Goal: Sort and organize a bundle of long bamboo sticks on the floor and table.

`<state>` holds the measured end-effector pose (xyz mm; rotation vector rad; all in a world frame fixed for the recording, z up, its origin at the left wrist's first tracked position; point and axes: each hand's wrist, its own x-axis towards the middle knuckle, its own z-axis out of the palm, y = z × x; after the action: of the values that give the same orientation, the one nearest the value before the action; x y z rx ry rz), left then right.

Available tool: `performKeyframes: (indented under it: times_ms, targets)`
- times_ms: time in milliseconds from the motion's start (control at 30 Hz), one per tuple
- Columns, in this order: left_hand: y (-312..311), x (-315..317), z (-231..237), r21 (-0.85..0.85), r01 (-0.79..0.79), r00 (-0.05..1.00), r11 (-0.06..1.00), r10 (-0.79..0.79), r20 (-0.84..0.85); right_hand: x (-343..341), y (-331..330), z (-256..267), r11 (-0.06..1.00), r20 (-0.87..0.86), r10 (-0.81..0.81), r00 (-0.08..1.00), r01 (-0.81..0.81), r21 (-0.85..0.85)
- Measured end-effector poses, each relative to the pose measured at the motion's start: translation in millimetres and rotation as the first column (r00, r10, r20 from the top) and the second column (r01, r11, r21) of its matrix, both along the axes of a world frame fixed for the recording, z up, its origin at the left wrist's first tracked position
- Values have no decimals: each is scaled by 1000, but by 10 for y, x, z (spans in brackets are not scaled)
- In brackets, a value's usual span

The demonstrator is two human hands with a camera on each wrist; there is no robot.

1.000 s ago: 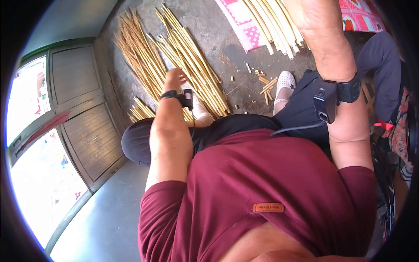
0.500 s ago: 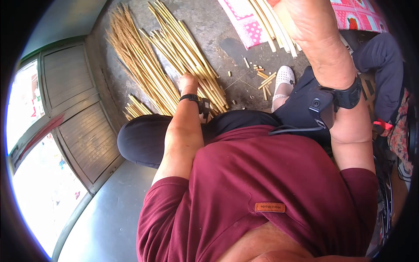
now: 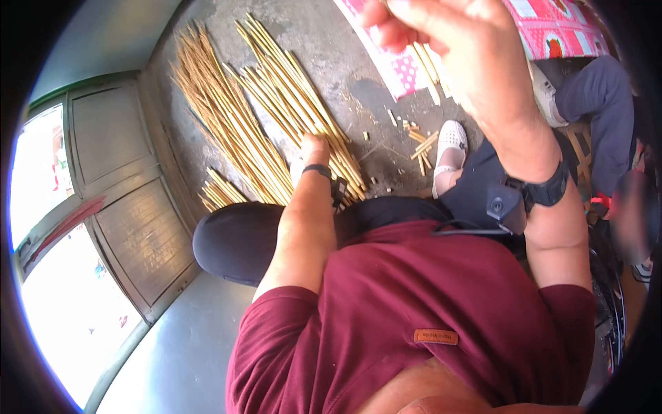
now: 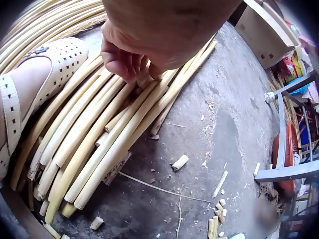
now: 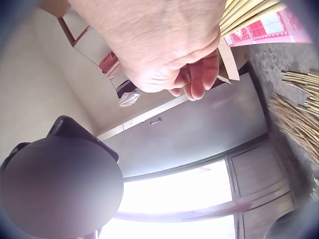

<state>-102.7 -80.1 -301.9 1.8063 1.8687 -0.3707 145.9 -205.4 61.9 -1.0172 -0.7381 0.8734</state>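
Left grip (image 4: 159,37) on stalks (image 4: 122,144); shirt label (image 3: 436,337) reads "Hand Made".

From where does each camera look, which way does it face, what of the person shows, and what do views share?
Head: worn on the head, facing forward and down; the shirt, left hand and right hand show.
Left wrist: on that wrist, facing past the left hand down to stalks and floor; a foot in a shoe shows too.
Right wrist: on that wrist, facing past the right hand toward a wall and bright window.
Shared: head and left wrist both show the left hand at the stalks.
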Motion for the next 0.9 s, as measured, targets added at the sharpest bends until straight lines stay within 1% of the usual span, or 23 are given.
performKeyframes:
  times_ms: [67, 133, 167, 267, 300, 333, 367, 400, 433, 467, 533, 567, 600, 633, 700, 733, 767, 800, 833, 867, 900]
  targets:
    - [54, 75, -160, -46, -46, 996, 998, 42, -77, 6, -11, -32, 1000, -19, 5, 1000, -6, -27]
    - [110, -30, -542, -86, 66, 994, 994, -73, -78, 3, -19, -70, 998, -35, 12, 999, -14, -64]
    - [104, 15, -514, -113, 4, 995, 994, -16, -103, -12, -43, -20, 992, -50, 15, 999, -21, -121]
    - [180, -110, -762, -257, -59, 998, 965, 48, -49, -104, -40, -76, 993, -39, -18, 999, 13, -113]
    - [200, -20, -363, -416, 629, 687, 657, -720, -100, -108, -28, -98, 992, 0, 5, 1000, -5, -128]
    - [271, -118, -582, -364, 576, 797, 732, -602, 49, -90, 8, -124, 990, 41, 26, 999, -20, -140]
    - [366, -275, -1033, -324, 507, 862, 798, -464, 206, -73, 38, -147, 988, 82, 45, 996, -32, -153]
    - [331, -130, -560, -501, 242, 916, 831, -25, 400, -72, 60, -163, 985, 93, 64, 994, -48, -166]
    - [285, 44, -2, -684, -23, 783, 729, 439, 441, -79, 87, -182, 982, 102, 83, 991, -64, -180]
    - [221, 153, 345, -672, -23, 690, 740, 498, 524, -80, 109, -215, 978, 111, 102, 989, -80, -193]
    - [257, 256, 582, -759, 218, 413, 614, 647, 642, -54, 169, -324, 967, 176, 186, 967, -149, -206]
    - [248, 320, 711, -749, 296, 320, 592, 678, 662, -63, 195, -350, 957, 216, 227, 950, -177, -228]
    - [203, 422, 940, -732, 375, 226, 569, 709, 668, -69, 221, -392, 946, 253, 266, 930, -201, -256]
    - [133, 520, 1219, -666, 458, 172, 588, 677, 716, -63, 250, -468, 934, 390, 292, 873, -174, -311]
    - [71, 648, 1618, -541, 495, 216, 680, 507, 834, -75, 291, -686, 945, 607, 210, 766, 1, -328]
    - [17, 693, 1863, -504, 505, 240, 701, 446, 862, -132, 263, -751, 941, 701, 181, 690, 85, -327]
    - [-73, 753, 2120, -446, 526, 223, 724, 389, 894, -177, 195, -570, 894, 672, 249, 697, 101, -436]
    - [-121, 783, 2280, -362, 551, 227, 752, 282, 932, -192, 221, -600, 903, 722, 222, 655, 140, -405]
    - [-168, 813, 2445, -267, 594, 235, 759, 153, 960, -209, 247, -629, 910, 769, 194, 610, 180, -373]
    - [-214, 840, 2614, -166, 638, 233, 752, 17, 972, -200, 288, -671, 909, 755, 201, 624, 169, -381]
    - [-277, 853, 2791, -113, 641, 270, 759, -85, 959, -196, 218, -591, 915, 652, 225, 724, 71, -396]
